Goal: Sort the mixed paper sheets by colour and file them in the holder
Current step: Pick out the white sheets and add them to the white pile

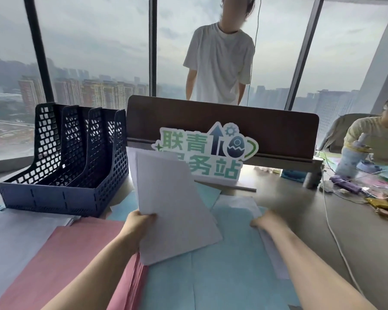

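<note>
My left hand (137,224) grips a small stack of white sheets (173,204) by its left edge and holds it lifted and tilted above the table. My right hand (266,221) reaches onto the light blue sheets (213,274) spread in the middle; its fingertips touch a white sheet (238,203) lying there, but the blur hides whether they pinch it. A pink pile (70,262) lies at the lower left, with pale white sheets (16,233) beside it. The dark blue mesh file holder (63,153) stands at the back left with nothing showing in its three slots.
A white-and-green sign (208,151) leans against a brown desk divider (222,124) behind the papers. A person in a white shirt (220,63) stands beyond it. At right a seated person (376,135), cables (336,238) and clutter fill the table.
</note>
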### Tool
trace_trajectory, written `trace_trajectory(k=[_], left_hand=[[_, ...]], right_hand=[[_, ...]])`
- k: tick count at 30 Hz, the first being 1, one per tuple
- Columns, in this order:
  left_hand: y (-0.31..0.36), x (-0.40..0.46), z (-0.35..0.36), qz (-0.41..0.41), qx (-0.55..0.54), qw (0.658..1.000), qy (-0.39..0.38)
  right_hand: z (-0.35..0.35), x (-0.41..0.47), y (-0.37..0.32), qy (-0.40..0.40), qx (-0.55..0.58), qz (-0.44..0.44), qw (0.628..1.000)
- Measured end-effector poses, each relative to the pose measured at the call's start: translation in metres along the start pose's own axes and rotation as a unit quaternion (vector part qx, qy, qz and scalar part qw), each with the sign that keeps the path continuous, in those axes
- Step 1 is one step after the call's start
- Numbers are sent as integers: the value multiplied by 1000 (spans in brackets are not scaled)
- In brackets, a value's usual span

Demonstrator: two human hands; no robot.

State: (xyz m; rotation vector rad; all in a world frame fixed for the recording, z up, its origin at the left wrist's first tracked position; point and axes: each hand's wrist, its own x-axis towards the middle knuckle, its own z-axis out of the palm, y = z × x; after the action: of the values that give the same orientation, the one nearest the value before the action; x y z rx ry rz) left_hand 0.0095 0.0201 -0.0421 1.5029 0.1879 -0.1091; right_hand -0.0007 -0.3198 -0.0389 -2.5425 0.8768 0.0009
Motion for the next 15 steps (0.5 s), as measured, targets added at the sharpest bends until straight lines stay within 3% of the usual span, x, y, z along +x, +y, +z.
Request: trace_trajectory(k=[5,11,15], left_hand=[[-5,6,-10,-37,-14,999,-28],[-9,15,-17,-78,-15,996,-31],[-10,17,-18,-91,-40,994,-45]], right_hand=[[-4,10,-8,-46,-36,7,998],[-6,29,-13,-53,79,43,995],[-6,38,-28,-34,158,8,987]])
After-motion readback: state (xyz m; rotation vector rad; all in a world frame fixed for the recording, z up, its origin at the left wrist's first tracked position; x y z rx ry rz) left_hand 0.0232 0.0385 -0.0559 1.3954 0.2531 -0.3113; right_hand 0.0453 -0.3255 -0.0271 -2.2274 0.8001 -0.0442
